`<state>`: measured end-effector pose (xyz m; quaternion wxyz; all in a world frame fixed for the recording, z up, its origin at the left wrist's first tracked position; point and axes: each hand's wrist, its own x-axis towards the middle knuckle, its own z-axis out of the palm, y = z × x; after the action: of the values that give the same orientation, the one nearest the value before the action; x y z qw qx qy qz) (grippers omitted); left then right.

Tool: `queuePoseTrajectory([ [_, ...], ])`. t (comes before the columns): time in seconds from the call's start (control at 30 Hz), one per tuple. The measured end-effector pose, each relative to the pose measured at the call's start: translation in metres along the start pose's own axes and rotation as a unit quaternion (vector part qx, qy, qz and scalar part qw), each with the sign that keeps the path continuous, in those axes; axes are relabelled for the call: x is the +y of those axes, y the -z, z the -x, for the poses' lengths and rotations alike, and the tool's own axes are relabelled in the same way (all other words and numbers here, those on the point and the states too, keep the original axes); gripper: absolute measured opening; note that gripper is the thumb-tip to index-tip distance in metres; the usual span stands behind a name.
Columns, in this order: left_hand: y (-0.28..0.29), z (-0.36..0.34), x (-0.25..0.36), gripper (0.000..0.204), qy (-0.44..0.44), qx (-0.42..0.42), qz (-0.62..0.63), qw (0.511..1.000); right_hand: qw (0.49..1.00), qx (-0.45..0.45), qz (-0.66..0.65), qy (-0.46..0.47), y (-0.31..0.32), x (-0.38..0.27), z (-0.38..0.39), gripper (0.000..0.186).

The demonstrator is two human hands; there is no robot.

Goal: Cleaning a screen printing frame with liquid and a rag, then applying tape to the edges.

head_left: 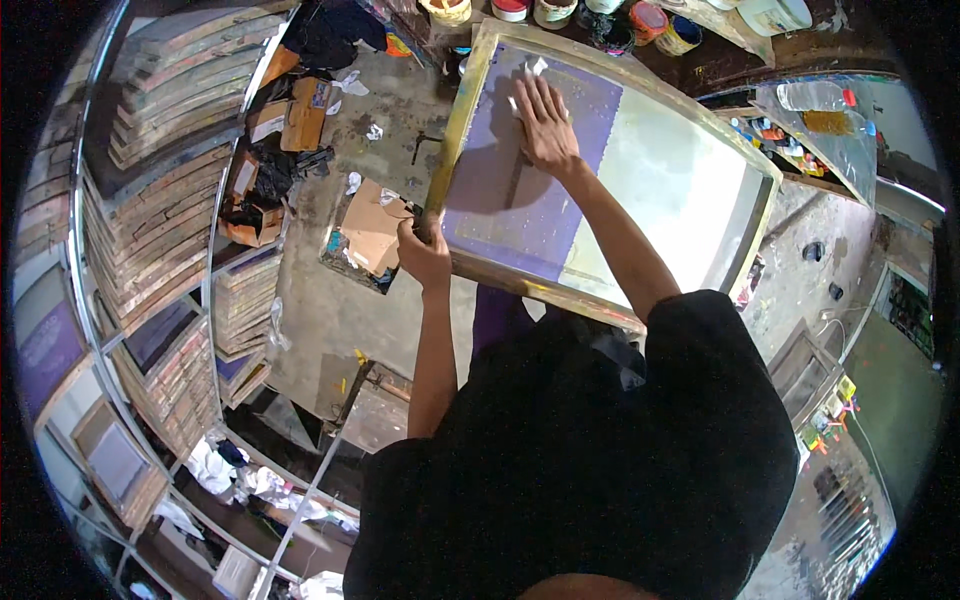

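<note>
A large wooden screen-printing frame (462, 135) lies tilted in front of me; its mesh is purple (480, 195) on the left part and pale, see-through (670, 190) on the right. My left hand (425, 255) is closed round the frame's near left corner. On the upper purple area my right hand (548, 130) lies with fingers stretched, pressing a crumpled white rag or tissue (538, 66) to the mesh. Bits of white stick out past the fingertips and beside the fingers; the rest is hidden beneath the palm. Whether it is cloth or paper, I cannot tell.
Several open paint tubs (510, 8) stand along the far edge. Plastic bottles (818, 97) lie on a shelf at right. Left, a metal rack (215, 215) holds stacked frames. A cardboard-topped box (370, 235) and crumpled scraps are on the concrete floor (320, 300).
</note>
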<state>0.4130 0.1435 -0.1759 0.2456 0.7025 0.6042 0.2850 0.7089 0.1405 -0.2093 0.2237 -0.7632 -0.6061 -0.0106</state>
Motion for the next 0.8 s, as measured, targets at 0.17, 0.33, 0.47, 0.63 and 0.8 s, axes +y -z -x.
queuePoseTrajectory([
  [0.17, -0.019, -0.001, 0.001, 0.034, -0.044, 0.051, -0.066, 0.996, 1.0, 0.005, -0.021, -0.004, -0.024, -0.02, -0.02, 0.059],
  [0.33, -0.011, 0.003, -0.017, 0.033, -0.037, 0.061, -0.07, 0.995, 0.966, -0.173, 0.038, 0.186, 0.002, -0.048, 0.041, 0.065],
  [0.47, -0.011, 0.004, -0.006, 0.036, -0.01, 0.038, -0.088, 0.995, 0.97, -0.159, 0.156, 0.095, 0.003, 0.008, 0.008, 0.061],
  [0.63, -0.011, 0.01, -0.01, 0.033, 0.003, 0.023, -0.094, 0.995, 0.979, -0.18, 0.081, 0.054, -0.003, -0.02, -0.019, 0.062],
  [0.8, -0.009, 0.014, -0.022, 0.042, -0.051, 0.058, -0.096, 0.992, 0.995, -0.016, 0.041, 0.089, -0.019, 0.015, -0.003, 0.056],
])
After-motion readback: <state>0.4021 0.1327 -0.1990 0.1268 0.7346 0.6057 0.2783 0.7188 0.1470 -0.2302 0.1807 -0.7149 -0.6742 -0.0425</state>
